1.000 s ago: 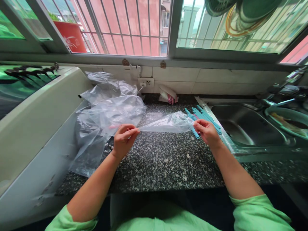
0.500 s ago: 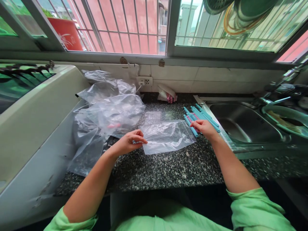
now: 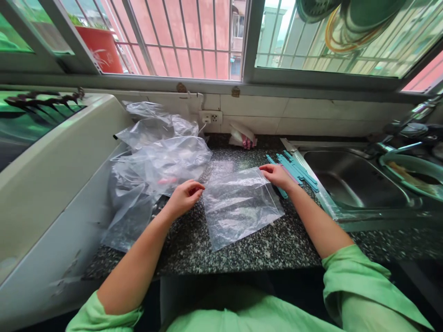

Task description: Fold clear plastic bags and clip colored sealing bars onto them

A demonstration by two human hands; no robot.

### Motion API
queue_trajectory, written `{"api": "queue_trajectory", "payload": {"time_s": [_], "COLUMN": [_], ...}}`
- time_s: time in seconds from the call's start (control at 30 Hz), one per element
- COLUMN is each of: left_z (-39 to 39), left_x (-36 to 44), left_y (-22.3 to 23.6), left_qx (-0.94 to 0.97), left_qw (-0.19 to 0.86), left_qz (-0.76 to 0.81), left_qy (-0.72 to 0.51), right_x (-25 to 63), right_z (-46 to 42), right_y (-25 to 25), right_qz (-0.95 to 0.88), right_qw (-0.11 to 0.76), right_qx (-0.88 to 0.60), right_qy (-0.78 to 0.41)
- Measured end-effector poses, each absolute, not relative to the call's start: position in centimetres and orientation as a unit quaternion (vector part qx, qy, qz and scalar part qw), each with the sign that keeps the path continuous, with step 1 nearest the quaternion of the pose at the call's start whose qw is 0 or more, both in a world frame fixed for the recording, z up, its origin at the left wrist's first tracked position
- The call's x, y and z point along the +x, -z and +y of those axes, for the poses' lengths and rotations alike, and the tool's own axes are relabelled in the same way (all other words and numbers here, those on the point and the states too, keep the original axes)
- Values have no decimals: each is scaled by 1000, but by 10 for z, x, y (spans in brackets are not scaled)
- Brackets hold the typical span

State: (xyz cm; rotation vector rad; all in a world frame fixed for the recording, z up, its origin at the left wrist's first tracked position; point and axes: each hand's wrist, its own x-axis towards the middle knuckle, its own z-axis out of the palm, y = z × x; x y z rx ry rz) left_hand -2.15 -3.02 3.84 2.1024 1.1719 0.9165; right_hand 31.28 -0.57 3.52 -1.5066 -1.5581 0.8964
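A clear plastic bag [image 3: 242, 207] lies spread over the speckled countertop, its near edge slanting toward me. My left hand [image 3: 187, 196] pinches the bag's upper left corner between thumb and fingers. At the upper right corner, my right hand [image 3: 276, 175] grips the bag's edge with its fingertips. Just beyond and beside the right hand lie several flat turquoise strips [image 3: 294, 163], with a pink one partly visible among them. A heap of crumpled clear plastic bags [image 3: 166, 157] is piled to the left of my left hand.
The stainless sink [image 3: 353, 180] is at the right, with a green colander [image 3: 411, 168] at its far side. A small pack with pink pieces [image 3: 244, 136] sits by the wall below the socket [image 3: 211, 116]. A white appliance [image 3: 69, 161] borders the counter on the left.
The bag has been unfolded and now reaches farther toward the counter's front edge. My right hand has moved left and slightly away from me, off the strips and onto the bag's corner.
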Motion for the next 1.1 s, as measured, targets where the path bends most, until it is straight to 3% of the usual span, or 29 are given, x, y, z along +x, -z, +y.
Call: {"api": "queue_trajectory", "payload": {"time_s": [0.2, 0.4, 0.63, 0.93, 1.1], "left_z": [-28, -28, -29, -27, -28], "left_x": [-14, -13, -15, -13, -8], "left_y": [-31, -28, -35, -41, -45], "left_qx": [782, 781, 733, 514, 473], "left_qw": [221, 214, 211, 476, 512], "left_qz": [468, 471, 490, 465, 426], "left_qy": [-346, -350, -421, -541, -576], "right_x": [307, 296, 288, 275, 272], "right_z": [3, 7, -11, -39, -50], "right_y": [-39, -40, -66, -111, -132], "right_qz": [-513, -514, -591, -619, -647], "right_qw": [388, 387, 453, 544, 528], "right_qx": [-587, -586, -509, -439, -451], "right_qy": [-492, -493, -432, -359, -316]}}
